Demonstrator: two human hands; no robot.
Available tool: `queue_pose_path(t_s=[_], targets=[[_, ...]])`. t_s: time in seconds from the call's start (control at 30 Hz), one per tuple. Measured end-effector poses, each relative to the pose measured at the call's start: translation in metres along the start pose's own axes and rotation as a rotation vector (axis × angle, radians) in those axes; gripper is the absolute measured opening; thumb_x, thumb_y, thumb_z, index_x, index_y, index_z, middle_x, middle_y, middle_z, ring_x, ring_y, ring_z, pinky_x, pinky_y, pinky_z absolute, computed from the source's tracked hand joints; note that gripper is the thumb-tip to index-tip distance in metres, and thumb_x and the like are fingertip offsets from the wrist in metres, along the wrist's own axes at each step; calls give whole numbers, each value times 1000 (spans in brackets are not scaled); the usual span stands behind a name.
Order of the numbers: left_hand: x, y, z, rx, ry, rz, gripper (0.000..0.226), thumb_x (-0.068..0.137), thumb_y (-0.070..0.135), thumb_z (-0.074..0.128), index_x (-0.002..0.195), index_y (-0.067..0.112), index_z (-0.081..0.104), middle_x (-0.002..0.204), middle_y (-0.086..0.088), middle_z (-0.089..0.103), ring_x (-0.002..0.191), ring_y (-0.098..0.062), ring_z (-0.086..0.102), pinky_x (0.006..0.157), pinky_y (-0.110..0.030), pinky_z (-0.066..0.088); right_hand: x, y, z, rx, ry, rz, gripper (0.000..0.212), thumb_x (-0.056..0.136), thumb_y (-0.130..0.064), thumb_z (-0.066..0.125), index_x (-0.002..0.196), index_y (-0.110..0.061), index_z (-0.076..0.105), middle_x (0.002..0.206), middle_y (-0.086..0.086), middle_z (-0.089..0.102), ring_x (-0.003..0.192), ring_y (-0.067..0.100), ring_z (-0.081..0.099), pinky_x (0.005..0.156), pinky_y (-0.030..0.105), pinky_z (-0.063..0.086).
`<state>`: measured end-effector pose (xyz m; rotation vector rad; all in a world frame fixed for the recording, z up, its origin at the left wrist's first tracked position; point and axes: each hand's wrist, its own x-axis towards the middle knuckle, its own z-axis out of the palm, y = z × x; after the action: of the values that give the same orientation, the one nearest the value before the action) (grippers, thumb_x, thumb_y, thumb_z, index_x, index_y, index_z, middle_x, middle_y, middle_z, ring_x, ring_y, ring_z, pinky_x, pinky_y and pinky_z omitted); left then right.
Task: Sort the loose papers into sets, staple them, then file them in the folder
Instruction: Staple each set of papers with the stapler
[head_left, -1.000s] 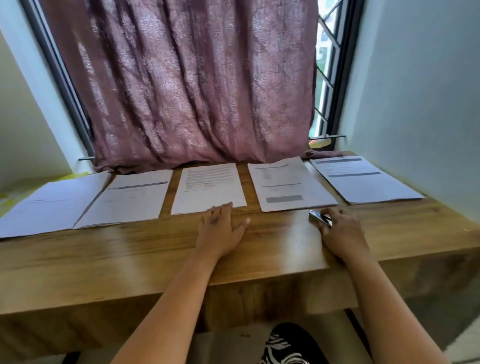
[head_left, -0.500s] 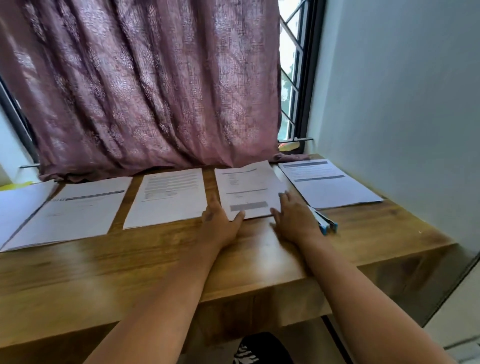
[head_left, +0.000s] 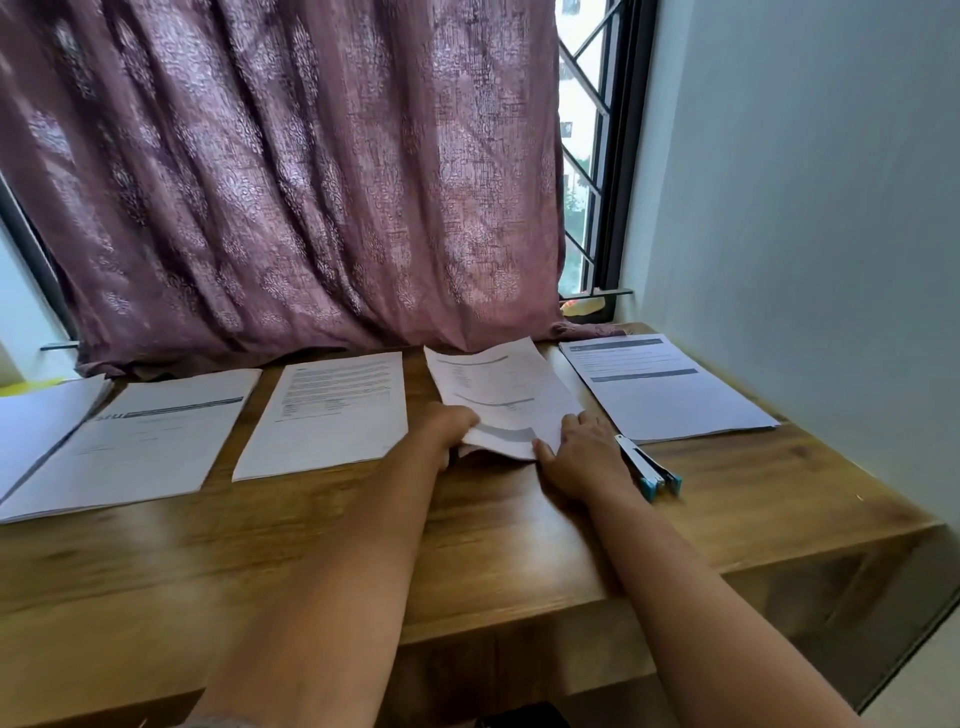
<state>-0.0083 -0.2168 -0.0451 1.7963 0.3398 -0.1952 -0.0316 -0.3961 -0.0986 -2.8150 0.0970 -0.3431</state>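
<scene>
Several sets of white printed papers lie in a row along the back of the wooden desk (head_left: 519, 551). My left hand (head_left: 449, 428) grips the near left corner of the fourth paper set (head_left: 498, 387), which bows up off the desk. My right hand (head_left: 582, 454) rests with straight fingers on that set's near right corner. A blue and silver stapler (head_left: 649, 467) lies on the desk just right of my right hand. The rightmost set (head_left: 670, 395) lies flat beyond the stapler. Flat on the left are a middle set (head_left: 327, 415), a second set (head_left: 140, 441) and a far-left set (head_left: 36, 426).
A mauve curtain (head_left: 291, 182) hangs behind the papers and touches the desk's back edge. A barred window (head_left: 587, 156) shows at its right. A pale wall (head_left: 810, 208) bounds the desk's right side. The desk's front edge runs close to me.
My right hand has let go of the stapler, which now lies on the desk. Both hands moved onto the fourth paper set, and its near edge has lifted. The view shifted right.
</scene>
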Motion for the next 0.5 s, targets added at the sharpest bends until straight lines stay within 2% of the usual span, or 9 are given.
queue_pose_path(t_s=[0.1,0.2,0.3,0.37,0.43,0.5], targets=[[5,-5,4,4,89,61,39,89,7,59,125,8,45,108,-8,55,96,-23,57,73,-32,53,0,1,1,18,17,-1,58,94,-54,40,128,-8,48,130,13,48,122,28,39,107,39,32],[2,-18,7,-20,150,99,46,90,4,58,131,14,41,122,-8,52,99,-20,52,79,-31,49,-2,1,-1,62,35,-3,55,95,-52,41,129,-9,49,133,12,47,124,27,38,108,39,32],[-20,-27,-3,43,160,218,52,94,4,52,142,18,34,130,-6,50,100,-16,45,84,-29,42,-7,-1,-5,185,76,-6,57,95,-48,47,140,-13,42,149,14,31,139,29,25,115,42,24],[-40,-36,-19,97,168,328,57,96,6,50,145,22,27,128,-2,50,102,-15,45,83,-29,41,-10,0,-10,356,177,-4,58,93,-42,56,140,-11,43,149,15,30,140,31,25,115,41,25],[-68,-51,-41,66,147,415,61,97,9,52,147,28,24,125,5,46,107,-12,44,85,-28,40,-15,2,-16,588,234,67,59,90,-37,64,138,-8,44,139,15,42,131,30,40,107,36,33],[-93,-67,-64,-8,119,486,62,97,13,57,146,34,24,124,10,45,113,-10,43,90,-28,39,-26,-6,-25,878,89,179,66,88,-39,67,142,-13,39,134,10,50,122,26,51,100,35,42]])
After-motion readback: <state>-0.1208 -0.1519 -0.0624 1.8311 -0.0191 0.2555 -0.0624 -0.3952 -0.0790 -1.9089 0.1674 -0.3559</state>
